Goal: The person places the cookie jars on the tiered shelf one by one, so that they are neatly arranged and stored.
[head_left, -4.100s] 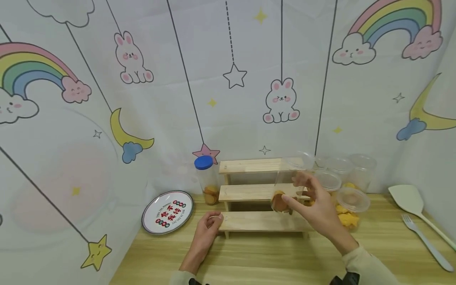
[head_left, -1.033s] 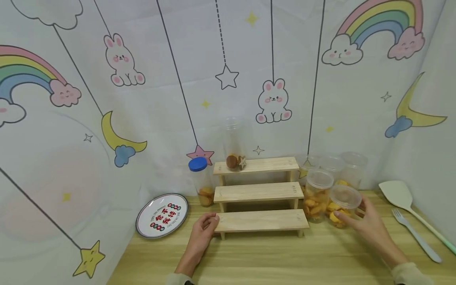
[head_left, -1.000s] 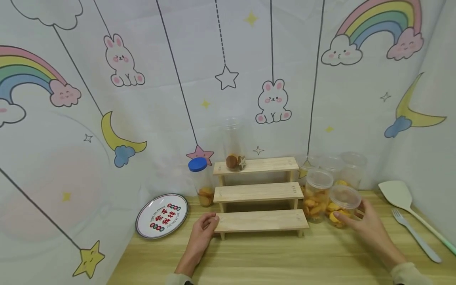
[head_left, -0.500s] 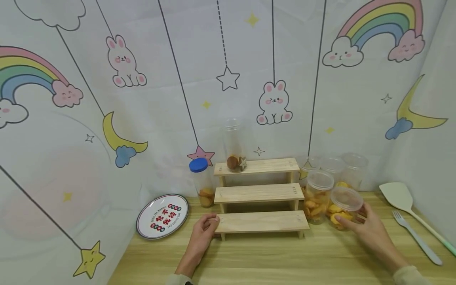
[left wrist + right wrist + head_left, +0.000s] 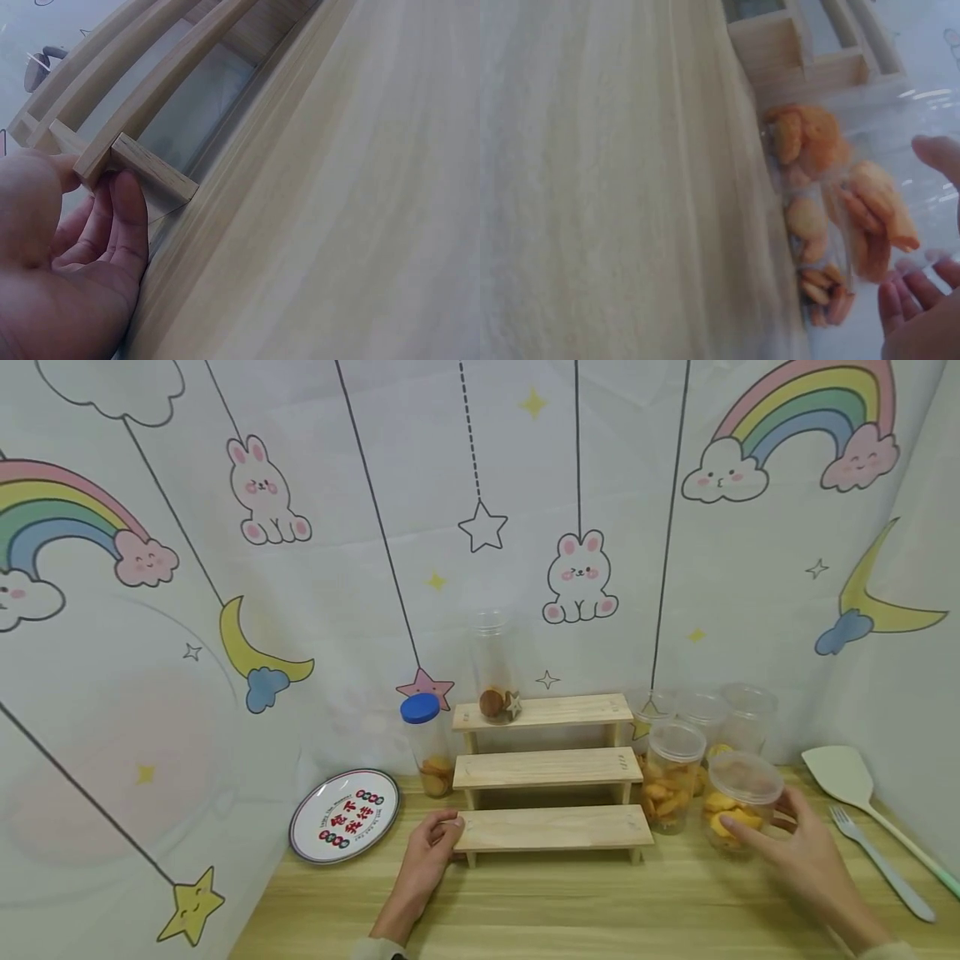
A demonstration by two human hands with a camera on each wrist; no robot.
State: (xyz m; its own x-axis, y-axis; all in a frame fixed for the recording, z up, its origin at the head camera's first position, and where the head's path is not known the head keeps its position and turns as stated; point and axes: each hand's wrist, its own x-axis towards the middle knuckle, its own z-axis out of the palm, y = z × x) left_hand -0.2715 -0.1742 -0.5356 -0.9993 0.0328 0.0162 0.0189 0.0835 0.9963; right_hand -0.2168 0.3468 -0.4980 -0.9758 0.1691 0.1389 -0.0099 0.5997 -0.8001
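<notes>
At the front left corner of a three-tier wooden shelf (image 5: 555,827), my left hand (image 5: 426,860) pinches the end of the lowest board; the left wrist view shows the thumb on top and fingers below. My right hand (image 5: 810,856) holds a clear plastic jar (image 5: 742,793) of yellow-orange snacks, thumb on one side and fingers round the other. In the right wrist view those snacks (image 5: 874,217) appear blurred. Just left of the held jar stands another clear jar (image 5: 671,777) of orange snacks. A tall clear jar (image 5: 492,668) with brown biscuits sits on the top tier.
Several more clear jars (image 5: 750,718) stand behind, at the back right. A blue-lidded jar (image 5: 425,743) and a printed white plate (image 5: 345,817) are left of the shelf. At the far right lie a pale spatula (image 5: 843,777) and a fork (image 5: 881,860).
The biscuit jar went from my right hand to the top tier. My right hand then took hold of the snack jar and has shifted it slightly right and nearer. The left hand stays put.
</notes>
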